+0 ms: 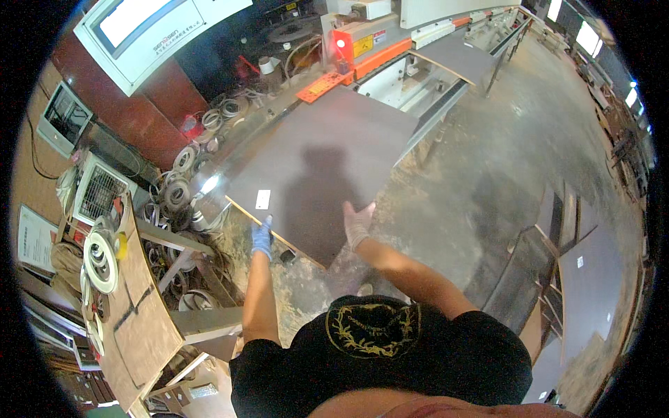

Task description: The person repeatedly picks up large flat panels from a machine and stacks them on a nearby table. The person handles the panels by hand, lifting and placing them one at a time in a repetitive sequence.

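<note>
A large dark grey-brown panel [306,160] stretches from my hands to the orange-and-white machine [369,52], its far edge at the machine's side. A small white label [263,199] sits on its upper face. My left hand [262,238], in a blue glove, is closed on the near edge, where a pale strip shows. At the panel's right edge near the closest corner, my right hand [357,224] in a light glove grips with the thumb over the top; its fingertips are partly hidden. My shadow falls across the panel.
Another dark panel [456,59] lies farther along the machine. Rolls of edge banding [178,191] crowd the left floor. A wooden table [136,306] stands at near left, with white rolls [101,261] on it. More panels [592,279] are stacked at right.
</note>
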Action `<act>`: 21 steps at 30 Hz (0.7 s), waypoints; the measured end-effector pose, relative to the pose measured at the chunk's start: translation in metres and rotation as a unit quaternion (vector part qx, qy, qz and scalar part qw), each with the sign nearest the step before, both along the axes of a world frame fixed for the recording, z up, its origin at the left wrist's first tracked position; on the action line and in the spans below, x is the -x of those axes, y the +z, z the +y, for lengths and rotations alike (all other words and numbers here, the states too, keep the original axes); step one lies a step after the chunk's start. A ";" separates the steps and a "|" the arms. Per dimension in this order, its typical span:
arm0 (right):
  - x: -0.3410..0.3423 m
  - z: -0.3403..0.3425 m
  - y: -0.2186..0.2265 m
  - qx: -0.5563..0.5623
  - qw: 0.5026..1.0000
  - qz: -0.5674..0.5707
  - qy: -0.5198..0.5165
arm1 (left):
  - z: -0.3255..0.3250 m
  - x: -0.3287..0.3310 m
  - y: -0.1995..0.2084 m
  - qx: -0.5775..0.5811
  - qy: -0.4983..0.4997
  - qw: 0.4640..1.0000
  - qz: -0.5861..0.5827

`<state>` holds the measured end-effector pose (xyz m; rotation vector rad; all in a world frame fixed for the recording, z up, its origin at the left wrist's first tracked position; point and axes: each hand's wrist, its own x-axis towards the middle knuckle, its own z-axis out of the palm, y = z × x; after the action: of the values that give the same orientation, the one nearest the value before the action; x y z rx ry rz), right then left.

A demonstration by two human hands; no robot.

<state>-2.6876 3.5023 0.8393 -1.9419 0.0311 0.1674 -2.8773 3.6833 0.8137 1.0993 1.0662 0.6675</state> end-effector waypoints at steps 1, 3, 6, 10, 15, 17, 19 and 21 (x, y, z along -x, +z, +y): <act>0.007 0.008 0.010 0.030 0.997 0.019 0.065 | 0.005 0.008 -0.018 0.027 0.005 0.999 -0.043; 0.028 0.015 0.053 0.083 0.977 0.058 0.185 | 0.008 0.013 -0.036 0.073 0.005 0.989 -0.127; 0.013 0.046 0.025 0.235 0.952 -0.064 0.188 | -0.001 -0.018 0.018 0.267 -0.003 0.938 -0.219; 0.018 0.053 0.052 0.250 0.942 -0.064 0.217 | 0.006 -0.022 0.036 0.277 -0.018 0.928 -0.248; -0.015 0.054 0.054 0.192 0.953 -0.119 0.201 | 0.029 -0.057 0.011 0.250 -0.005 0.952 -0.175; -0.047 0.056 0.044 0.192 0.953 -0.184 0.148 | 0.038 -0.095 0.017 0.237 -0.023 0.960 -0.145; -0.066 0.049 0.066 0.199 0.952 -0.129 0.193 | 0.021 -0.119 0.047 0.253 -0.037 0.955 -0.148; -0.088 0.039 0.074 0.221 0.935 -0.051 0.274 | 0.032 -0.138 0.040 0.245 -0.096 0.944 -0.200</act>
<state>-2.5995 3.5413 0.9130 -2.3649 -0.5930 0.4601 -2.7394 3.7152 0.8538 0.5891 0.7059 0.4098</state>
